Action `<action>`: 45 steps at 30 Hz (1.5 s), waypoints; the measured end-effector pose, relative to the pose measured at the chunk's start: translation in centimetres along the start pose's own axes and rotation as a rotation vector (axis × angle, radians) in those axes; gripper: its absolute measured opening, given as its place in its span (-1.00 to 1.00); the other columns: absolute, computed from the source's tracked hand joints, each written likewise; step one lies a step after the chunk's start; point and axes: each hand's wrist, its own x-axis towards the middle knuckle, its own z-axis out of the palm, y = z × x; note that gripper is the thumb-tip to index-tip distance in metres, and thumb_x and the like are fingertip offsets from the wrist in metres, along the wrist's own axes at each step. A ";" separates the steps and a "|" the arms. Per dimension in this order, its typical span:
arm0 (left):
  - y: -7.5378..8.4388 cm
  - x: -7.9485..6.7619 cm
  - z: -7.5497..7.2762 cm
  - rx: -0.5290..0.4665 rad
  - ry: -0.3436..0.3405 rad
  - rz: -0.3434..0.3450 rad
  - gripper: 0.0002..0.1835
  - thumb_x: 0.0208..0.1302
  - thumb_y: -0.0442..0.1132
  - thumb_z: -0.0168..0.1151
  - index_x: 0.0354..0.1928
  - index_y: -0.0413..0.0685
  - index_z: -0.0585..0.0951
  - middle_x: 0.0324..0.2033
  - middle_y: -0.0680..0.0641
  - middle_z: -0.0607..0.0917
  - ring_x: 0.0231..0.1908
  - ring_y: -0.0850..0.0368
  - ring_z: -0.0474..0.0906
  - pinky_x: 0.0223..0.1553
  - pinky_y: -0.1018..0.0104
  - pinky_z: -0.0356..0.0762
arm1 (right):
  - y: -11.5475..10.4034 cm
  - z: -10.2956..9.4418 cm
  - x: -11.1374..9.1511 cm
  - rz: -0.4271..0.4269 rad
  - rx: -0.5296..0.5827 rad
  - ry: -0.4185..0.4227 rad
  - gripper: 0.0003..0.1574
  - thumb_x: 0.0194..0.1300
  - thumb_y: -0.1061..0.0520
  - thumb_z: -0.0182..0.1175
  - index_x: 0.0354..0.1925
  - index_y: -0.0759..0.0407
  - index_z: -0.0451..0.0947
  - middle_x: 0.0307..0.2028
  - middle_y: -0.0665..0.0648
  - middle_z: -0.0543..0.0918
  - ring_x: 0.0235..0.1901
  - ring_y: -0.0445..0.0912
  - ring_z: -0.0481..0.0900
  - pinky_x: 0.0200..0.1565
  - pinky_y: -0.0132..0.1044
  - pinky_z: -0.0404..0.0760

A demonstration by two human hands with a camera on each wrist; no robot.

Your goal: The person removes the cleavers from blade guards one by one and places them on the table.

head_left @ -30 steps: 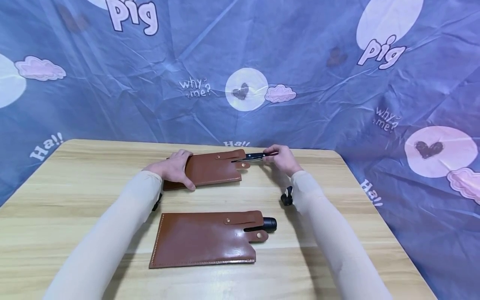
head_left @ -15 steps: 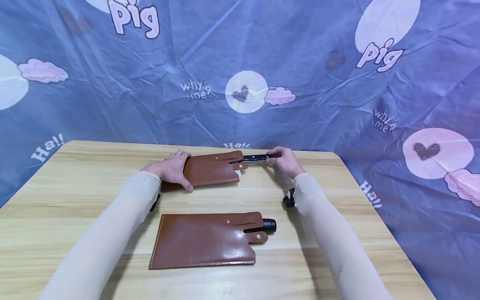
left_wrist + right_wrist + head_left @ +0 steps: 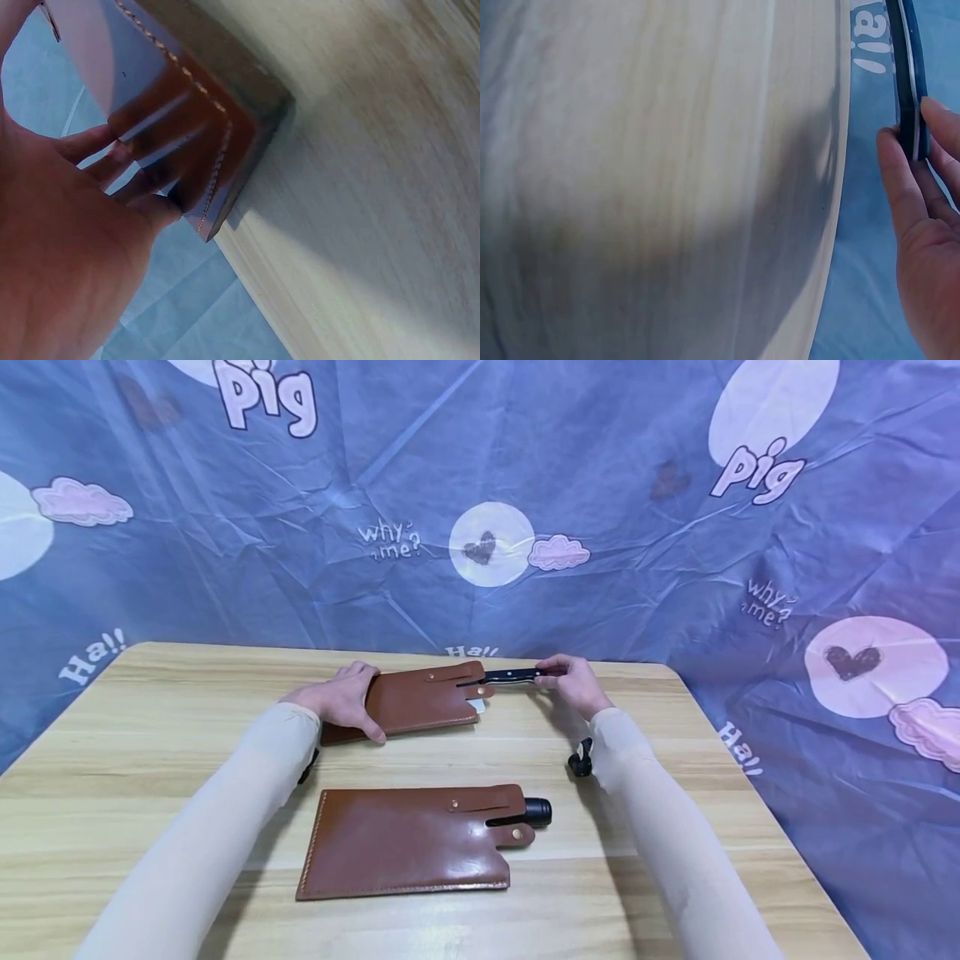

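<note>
A brown leather knife sheath (image 3: 427, 700) lies near the back edge of the table, its opening to the right. My left hand (image 3: 341, 697) grips its left part, thumb on the near side; in the left wrist view the fingers (image 3: 101, 146) reach along its stitched end. From the opening sticks a knife (image 3: 512, 676) with a black riveted handle. The end of that handle is pinched between thumb and fingers of my right hand (image 3: 572, 683), also in the right wrist view. A small pale patch of blade (image 3: 477, 704) shows below the strap; the rest is hidden inside.
Closer to me lies a second brown leather sheath (image 3: 405, 839), with a black handle end (image 3: 537, 811) poking out of its right side. The wooden table (image 3: 187, 693) ends at a blue printed cloth (image 3: 637, 568) behind and to the right.
My right hand has shifted slightly right with the knife, so more handle and a patch of blade show. The left hand stays on the sheath, which has slid slightly left.
</note>
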 end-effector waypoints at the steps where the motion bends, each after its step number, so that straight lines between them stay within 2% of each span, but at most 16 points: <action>1: 0.0 0.0 0.0 0.003 -0.001 0.000 0.24 -0.43 0.14 0.47 0.26 -0.36 0.06 0.13 -0.28 0.18 0.15 -0.19 0.08 0.11 -0.02 0.11 | 0.1 0.0 0.0 0.002 0.005 -0.001 -0.55 0.05 0.27 0.26 -0.03 0.27 0.47 -0.12 0.17 0.54 -0.14 0.00 0.48 -0.02 -0.22 0.39; 12: 0.1 -0.2 0.0 0.006 0.000 0.001 0.23 -0.44 0.14 0.48 0.26 -0.36 0.07 0.12 -0.27 0.19 0.13 -0.18 0.09 0.11 -0.02 0.11 | 0.5 -0.5 -0.2 0.004 0.025 -0.008 -0.51 0.07 0.25 0.24 0.02 0.28 0.46 -0.06 0.23 0.53 -0.11 0.00 0.50 -0.05 -0.27 0.42; 19: 0.1 0.1 0.3 0.007 -0.010 0.001 0.22 -0.44 0.15 0.47 0.26 -0.34 0.07 0.13 -0.25 0.17 0.14 -0.17 0.07 0.11 -0.01 0.13 | 0.5 -0.8 -0.6 0.020 0.018 0.002 -0.54 0.07 0.26 0.24 0.00 0.27 0.48 -0.09 0.20 0.54 -0.13 -0.01 0.50 -0.04 -0.25 0.41; 35: -0.2 -0.8 0.1 -0.014 -0.009 0.005 0.22 -0.41 0.13 0.48 0.25 -0.40 0.06 0.13 -0.29 0.16 0.15 -0.17 0.04 0.12 -0.01 0.10 | 0.7 -0.4 -0.6 -0.002 0.014 0.005 -0.54 0.06 0.22 0.26 -0.02 0.27 0.49 -0.11 0.18 0.56 -0.12 -0.02 0.49 -0.02 -0.23 0.39; 45: -0.5 -0.9 0.2 -0.020 -0.002 0.018 0.22 -0.41 0.15 0.47 0.24 -0.42 0.07 0.12 -0.30 0.16 0.12 -0.22 0.06 0.09 -0.05 0.12 | 0.5 -0.8 -0.6 -0.004 0.031 0.013 -0.55 0.06 0.27 0.25 -0.02 0.33 0.48 -0.13 0.24 0.56 -0.16 0.00 0.51 -0.09 -0.28 0.44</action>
